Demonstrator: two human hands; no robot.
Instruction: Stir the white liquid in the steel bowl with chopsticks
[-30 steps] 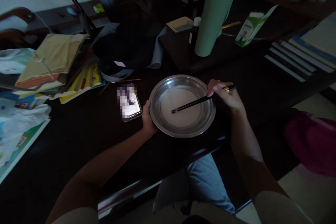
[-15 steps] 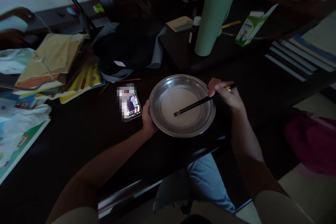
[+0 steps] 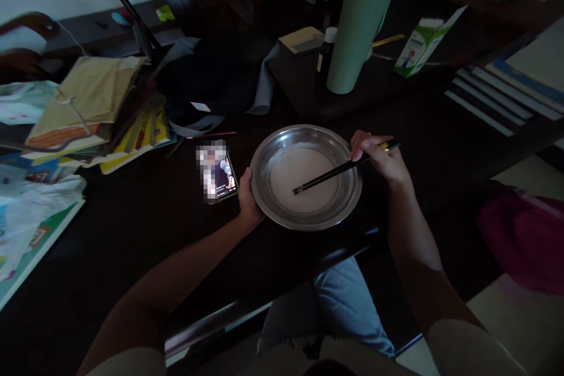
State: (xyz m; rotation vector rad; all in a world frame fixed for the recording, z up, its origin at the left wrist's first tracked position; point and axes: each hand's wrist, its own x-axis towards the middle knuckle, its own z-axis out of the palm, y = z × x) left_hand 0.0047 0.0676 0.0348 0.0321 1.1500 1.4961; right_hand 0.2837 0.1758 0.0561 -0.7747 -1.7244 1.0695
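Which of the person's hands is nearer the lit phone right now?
Left. The left hand holds the left side of the metal bowl, just right of the phone. The right hand is farther off, across the bowl, holding black chopsticks.

1. Left hand (image 3: 249,200): bare, with the forearm uncovered.
2. Right hand (image 3: 379,155): also bare, the forearm uncovered too.
3. Left sleeve (image 3: 127,362): short, plain, dull grey-brown, with a curved edge on the upper arm.
4. Right sleeve (image 3: 460,345): short and plain, in a matching dull grey-brown.
5. Jeans (image 3: 350,302): creased denim; one leg catches light and looks pale, faded blue, while the other sits in shadow, its shade hard to tell.
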